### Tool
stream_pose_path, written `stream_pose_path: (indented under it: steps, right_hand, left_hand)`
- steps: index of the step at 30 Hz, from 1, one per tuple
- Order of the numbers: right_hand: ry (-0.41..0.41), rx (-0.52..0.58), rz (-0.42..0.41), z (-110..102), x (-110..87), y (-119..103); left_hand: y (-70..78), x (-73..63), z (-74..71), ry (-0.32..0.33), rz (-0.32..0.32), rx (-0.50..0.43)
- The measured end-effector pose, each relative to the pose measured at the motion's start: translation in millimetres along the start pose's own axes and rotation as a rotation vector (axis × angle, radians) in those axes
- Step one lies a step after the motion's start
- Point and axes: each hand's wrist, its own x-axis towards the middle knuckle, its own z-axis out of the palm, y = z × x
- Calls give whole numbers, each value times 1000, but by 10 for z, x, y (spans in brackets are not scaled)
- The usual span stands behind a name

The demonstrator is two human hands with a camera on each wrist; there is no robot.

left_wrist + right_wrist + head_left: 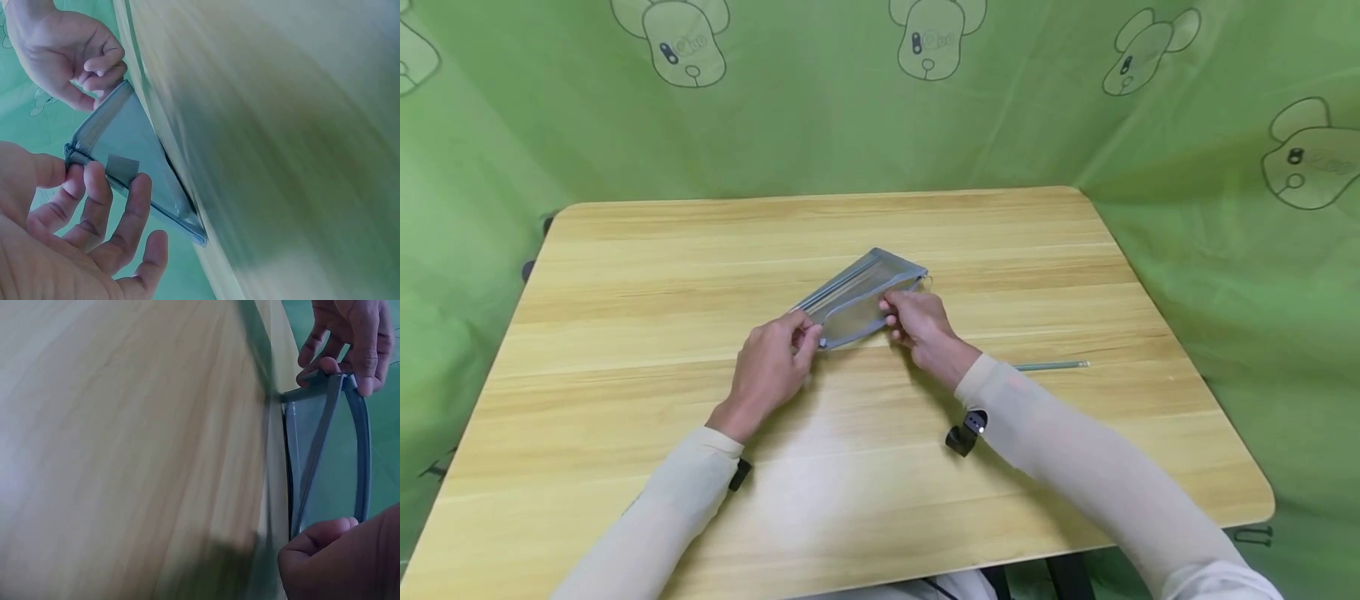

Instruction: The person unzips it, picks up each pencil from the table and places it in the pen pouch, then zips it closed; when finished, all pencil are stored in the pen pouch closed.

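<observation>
A see-through pouch (891, 268) with blue-grey trim stands over the middle of the table, its zipped side gaping in an oval. At its near left corner, my left hand (772, 360) pinches the end of the zip between thumb and fingers. My right hand (922, 327) grips the near trim with thumb and forefinger, closer to the pouch's right end. In the left wrist view a small grey tab (122, 166) shows on the pouch beside the left fingertips. Long thin strips lie along the pouch's far left side.
A green pencil (1051, 366) lies on the wooden table (625, 275) to the right, its left end hidden behind my right sleeve. Green curtains (820, 125) with bear-head drawings hang behind and beside the table. Black straps with small devices sit at both wrists.
</observation>
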Motion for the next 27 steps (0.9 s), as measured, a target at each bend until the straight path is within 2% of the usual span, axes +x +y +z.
stream_pose_path:
  steps: [4,6,8,12,14,16,19,21,27]
  right_hand:
    - [-50,-76,-50,-218,-122,-37]
    - [-72,-208,-106,-409,-208,-76]
    - [-92,-412,-198,-652,-301,-132]
    - [-97,-911,-497,-1239,-489,-217]
    - [-71,-1106,-633,-1570,-579,-178]
    - [-54,-1250,-716,-1859,-644,-93]
    - [-45,-1393,-811,-2171,-659,108]
    - [-52,-1448,-864,-2289,-638,240]
    - [-44,-1484,-1025,-2349,-551,482]
  left_hand:
    - [-23,-1,0,-4,-7,-13]
    - [-34,1,-5,-5,-10,-19]
    - [-40,6,-17,-3,-10,-23]
    - [-62,18,-55,8,2,-25]
    - [-55,17,-49,8,7,-25]
    - [-55,18,-43,9,10,-23]
    - [-60,14,-31,12,8,-19]
    - [-59,11,-19,7,7,-22]
    - [-31,13,-32,-9,2,-8]
